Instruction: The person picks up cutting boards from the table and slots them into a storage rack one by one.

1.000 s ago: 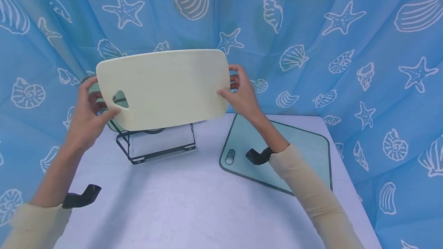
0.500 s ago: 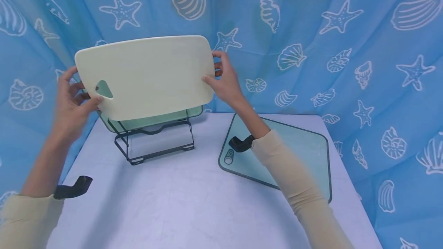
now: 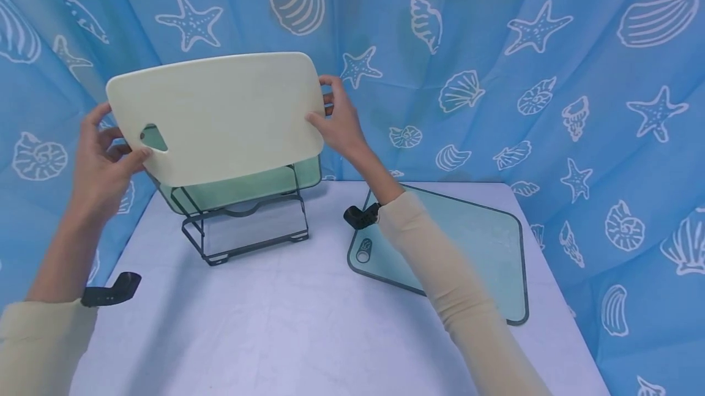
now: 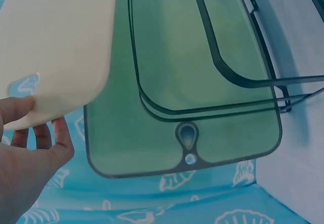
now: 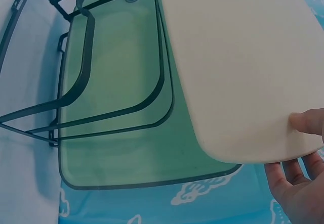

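Both hands hold a cream cutting board up in the air, its long side level-ish and its right end a little higher. My left hand grips the left end, thumb on the front by the cut-out handle hole, fingers behind. At the other end my right hand pinches the board the same way. Below and behind it a black wire rack stands on the table. A green cutting board with a dark rim stands upright in the rack, partly hidden by the cream board in the head view.
A second green dark-rimmed cutting board lies flat on the right of the white-covered table, partly under the right forearm. A blue curtain with white shell prints hangs behind.
The cream cutting board has moved left and up in both hands, baring more of the wire rack and the green board behind it. The rack and the flat board have stayed put.
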Demonstrator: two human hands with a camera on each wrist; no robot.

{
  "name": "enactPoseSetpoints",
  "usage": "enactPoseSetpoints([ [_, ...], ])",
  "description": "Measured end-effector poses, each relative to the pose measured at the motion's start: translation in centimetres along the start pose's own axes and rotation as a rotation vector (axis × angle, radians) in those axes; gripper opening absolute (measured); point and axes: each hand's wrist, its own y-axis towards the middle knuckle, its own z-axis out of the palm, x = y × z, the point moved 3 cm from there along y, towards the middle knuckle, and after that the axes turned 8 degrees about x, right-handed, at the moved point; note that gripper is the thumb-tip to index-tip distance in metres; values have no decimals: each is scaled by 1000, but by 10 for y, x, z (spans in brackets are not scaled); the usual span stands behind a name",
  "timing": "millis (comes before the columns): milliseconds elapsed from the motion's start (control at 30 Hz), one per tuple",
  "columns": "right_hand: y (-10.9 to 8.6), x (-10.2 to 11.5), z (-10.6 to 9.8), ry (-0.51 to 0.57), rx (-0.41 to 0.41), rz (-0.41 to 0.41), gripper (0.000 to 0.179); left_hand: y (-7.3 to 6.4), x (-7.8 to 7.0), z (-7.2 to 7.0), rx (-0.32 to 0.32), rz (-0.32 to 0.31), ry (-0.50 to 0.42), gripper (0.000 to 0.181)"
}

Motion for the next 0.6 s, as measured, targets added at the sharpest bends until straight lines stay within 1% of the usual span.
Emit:
enactPoseSetpoints([
  [67,3,-2,2,-3,1,14,58,2,1,-1,4,-18,8,76],
  [300,10,-8,9,-4,0,56,57,13,6,-1,0,-48,11,75],
  [367,12,-9,10,-2,1,63,56,16,8,-2,-3,-44,14,75],
  [533,16,-9,13,-6,-3,69,54,24,9,-4,-16,-12,18,73],
  [600,18,-9,14,-12,-8,68,54,26,10,-5,-20,-12,11,72],
])
